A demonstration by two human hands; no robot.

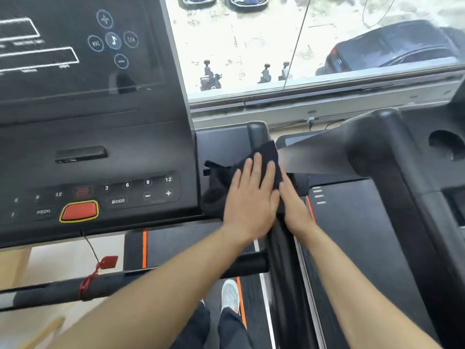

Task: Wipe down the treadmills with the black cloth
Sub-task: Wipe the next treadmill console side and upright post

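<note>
A black cloth is draped over the right handrail of the treadmill, just right of its console. My left hand lies flat on top of the cloth with fingers spread, pressing it onto the rail. My right hand sits against the rail's right side, thumb touching the cloth; its fingers are hidden under my left hand. A second treadmill stands close on the right, and its belt runs beside my right forearm.
The console carries a red stop button and a red safety clip on a cord. A black crossbar runs under my left forearm. A window lies ahead. My shoe stands on the belt below.
</note>
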